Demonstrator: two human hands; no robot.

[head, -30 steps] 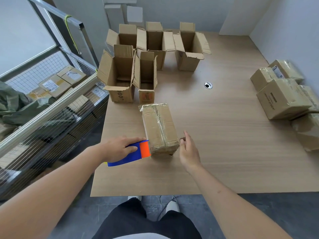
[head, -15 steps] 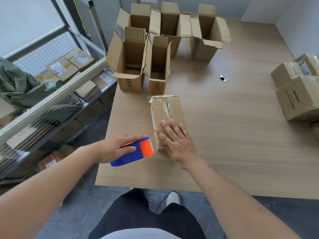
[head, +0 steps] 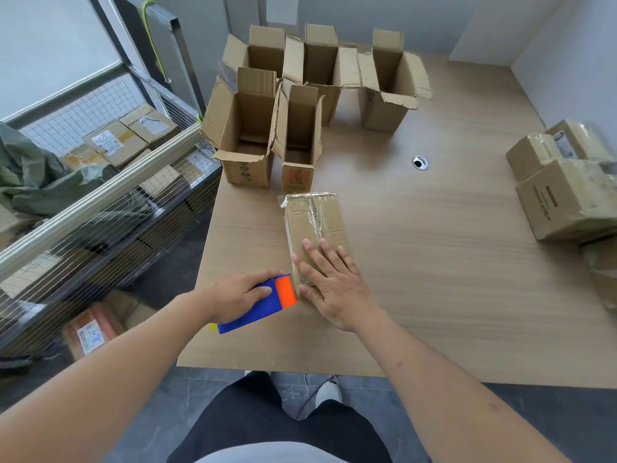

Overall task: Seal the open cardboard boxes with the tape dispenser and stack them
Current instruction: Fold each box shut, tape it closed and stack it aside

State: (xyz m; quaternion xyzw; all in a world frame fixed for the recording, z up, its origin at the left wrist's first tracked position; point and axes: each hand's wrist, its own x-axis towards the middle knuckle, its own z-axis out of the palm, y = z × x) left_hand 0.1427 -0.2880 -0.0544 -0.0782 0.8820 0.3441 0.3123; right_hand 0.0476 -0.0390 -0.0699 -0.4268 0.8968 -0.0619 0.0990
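So this one's maybe halfway, judging by the piles. Over at the right edge of the counter (head: 434, 262) there's a cluster of sealed boxes (head: 564, 198), at least three, shiny with tape and bunched together, some sitting on others as far as I can tell. Those look done.

Right in front of the person is the taped box (head: 315, 228), lying flat near the counter's near-left corner. It's closed with a strip of tape running along its top. The right hand (head: 334, 282) lies flat on its near end, fingers spread and straight, pressing down. The left hand (head: 240, 295) is wrapped around the dispenser (head: 267, 302), blue body with an orange head, and that head is right up against the box's near-left corner. My guess is the strip is being finished or cut off at that end, can't see the tape edge well enough to say.

Still to go: five open boxes (head: 300, 95) standing at the far-left of the counter, flaps up, no tape on top. All of them need closing, sealing and moving to the stack, plus this one needs stacking too.
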